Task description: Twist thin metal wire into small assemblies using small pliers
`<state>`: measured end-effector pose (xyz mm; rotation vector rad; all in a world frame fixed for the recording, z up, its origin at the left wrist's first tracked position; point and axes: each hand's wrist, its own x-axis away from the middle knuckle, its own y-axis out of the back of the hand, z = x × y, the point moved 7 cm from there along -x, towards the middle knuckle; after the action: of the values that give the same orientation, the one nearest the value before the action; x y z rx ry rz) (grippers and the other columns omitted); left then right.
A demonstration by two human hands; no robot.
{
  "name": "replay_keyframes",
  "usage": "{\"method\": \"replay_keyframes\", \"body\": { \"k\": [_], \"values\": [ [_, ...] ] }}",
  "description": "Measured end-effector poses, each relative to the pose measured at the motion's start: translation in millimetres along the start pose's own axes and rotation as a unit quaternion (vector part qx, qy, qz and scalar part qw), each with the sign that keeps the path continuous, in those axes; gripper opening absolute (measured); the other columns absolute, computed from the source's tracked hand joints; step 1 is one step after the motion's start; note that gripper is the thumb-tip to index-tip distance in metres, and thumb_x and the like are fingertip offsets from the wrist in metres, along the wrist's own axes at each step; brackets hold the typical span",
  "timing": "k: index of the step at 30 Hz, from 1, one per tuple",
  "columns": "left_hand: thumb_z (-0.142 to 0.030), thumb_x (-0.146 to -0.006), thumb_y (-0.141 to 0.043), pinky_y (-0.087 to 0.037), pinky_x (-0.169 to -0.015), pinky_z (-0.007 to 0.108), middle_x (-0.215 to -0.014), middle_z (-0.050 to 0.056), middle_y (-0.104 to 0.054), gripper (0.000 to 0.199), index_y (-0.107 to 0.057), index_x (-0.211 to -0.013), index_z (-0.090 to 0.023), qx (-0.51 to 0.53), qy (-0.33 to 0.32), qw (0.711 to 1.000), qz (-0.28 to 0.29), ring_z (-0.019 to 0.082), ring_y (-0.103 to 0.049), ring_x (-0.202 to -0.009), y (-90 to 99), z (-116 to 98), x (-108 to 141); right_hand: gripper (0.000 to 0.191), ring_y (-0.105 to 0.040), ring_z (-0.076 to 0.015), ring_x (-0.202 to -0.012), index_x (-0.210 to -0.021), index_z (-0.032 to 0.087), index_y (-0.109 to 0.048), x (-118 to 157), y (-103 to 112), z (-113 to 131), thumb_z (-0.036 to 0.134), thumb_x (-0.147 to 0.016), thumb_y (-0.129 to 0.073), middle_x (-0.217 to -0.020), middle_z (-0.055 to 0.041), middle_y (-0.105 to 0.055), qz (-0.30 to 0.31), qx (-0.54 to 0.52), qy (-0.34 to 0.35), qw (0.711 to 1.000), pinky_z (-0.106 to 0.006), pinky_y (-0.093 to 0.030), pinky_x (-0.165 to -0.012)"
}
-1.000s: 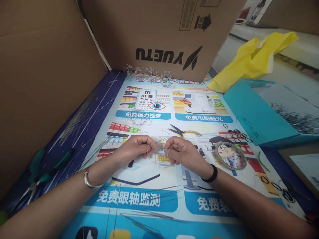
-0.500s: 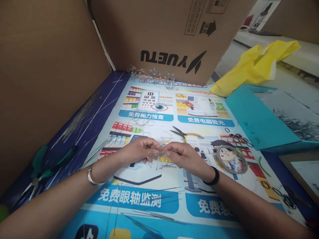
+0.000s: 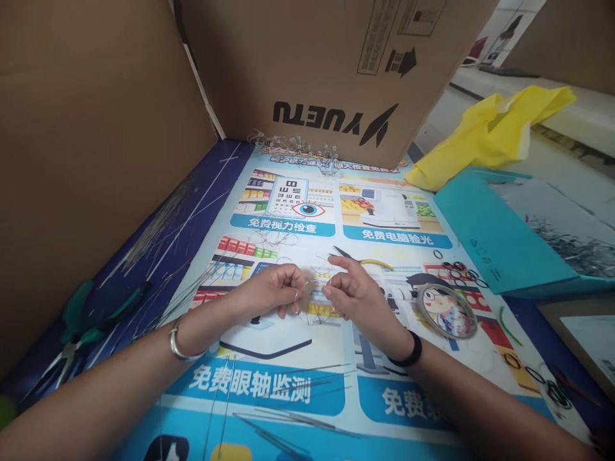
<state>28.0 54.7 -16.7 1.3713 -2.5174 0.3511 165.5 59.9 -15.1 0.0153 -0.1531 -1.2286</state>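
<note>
In front of me, above the printed mat, both hands work on a piece of thin bent wire (image 3: 312,282). My left hand (image 3: 273,291) is closed in a pinch on it, with thin loops hanging below the fingertips. My right hand (image 3: 358,298) has its index finger lifted, while thumb and middle finger close at the wire's other end. The wire is too fine to follow along its whole length. Just behind my right hand lie pliers with yellow handles (image 3: 377,264), partly covered by the raised finger.
Green-handled pliers (image 3: 79,314) and loose straight wires (image 3: 158,237) lie at left. Small black rings (image 3: 459,266) and a tape roll (image 3: 446,312) are on the right, beside a turquoise box (image 3: 504,237) with metal pieces. Cardboard (image 3: 327,64) stands behind small wire pieces (image 3: 298,146).
My right hand has opened its index finger upward and drawn slightly away to the right, so the wire shows between the hands. My left hand stays nearly in place, still pinching.
</note>
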Motion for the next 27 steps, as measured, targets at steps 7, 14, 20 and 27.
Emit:
{"method": "replay_keyframes", "body": {
  "k": [7,14,20,27],
  "values": [
    [-0.012,-0.072,-0.054,-0.037,-0.041,0.015,-0.06,-0.003,-0.056,0.007,-0.049,-0.076,-0.016,0.016,0.006,1.0,-0.009,0.007,-0.052,-0.052,1.4,-0.9,0.8,0.018,-0.034,-0.0044,-0.04,-0.079,0.019,-0.052,2.1,-0.4,3.0,0.037,-0.08,-0.054,-0.052,0.0082,-0.041,0.027,0.025,-0.025,0.999,-0.019,-0.028,-0.038],
    [-0.015,-0.073,-0.055,-0.042,-0.049,0.019,-0.065,-0.001,-0.059,0.023,-0.058,-0.096,-0.016,0.064,-0.004,0.998,0.009,0.009,-0.057,-0.058,4.9,1.8,0.7,0.013,-0.035,-0.005,-0.04,-0.073,0.02,-0.048,1.6,-5.7,5.5,0.03,-0.079,-0.052,-0.05,0.0087,-0.04,0.047,0.03,-0.022,0.998,-0.018,-0.029,-0.038],
    [-0.035,-0.079,-0.06,-0.041,-0.051,0.02,-0.06,-0.001,-0.059,0.026,-0.062,-0.095,-0.016,0.047,0.012,0.999,0.001,0.008,-0.053,-0.053,3.5,2.8,1.3,0.009,-0.039,-0.0053,-0.042,-0.074,0.02,-0.048,0.4,-9.8,1.5,0.027,-0.079,-0.052,-0.052,0.0086,-0.041,0.071,0.05,-0.041,0.995,-0.017,-0.032,-0.039],
    [-0.026,-0.07,-0.067,-0.037,-0.05,0.019,-0.07,-0.002,-0.058,0.019,-0.062,-0.085,-0.015,0.047,0.003,0.998,-0.035,0.006,-0.047,-0.053,5.0,-1.0,-0.4,0.004,-0.037,-0.0047,-0.042,-0.079,0.021,-0.048,0.1,-11.4,-2.5,0.024,-0.08,-0.051,-0.052,0.0095,-0.042,0.072,0.036,-0.042,0.996,-0.017,-0.032,-0.04]
  ]
}}
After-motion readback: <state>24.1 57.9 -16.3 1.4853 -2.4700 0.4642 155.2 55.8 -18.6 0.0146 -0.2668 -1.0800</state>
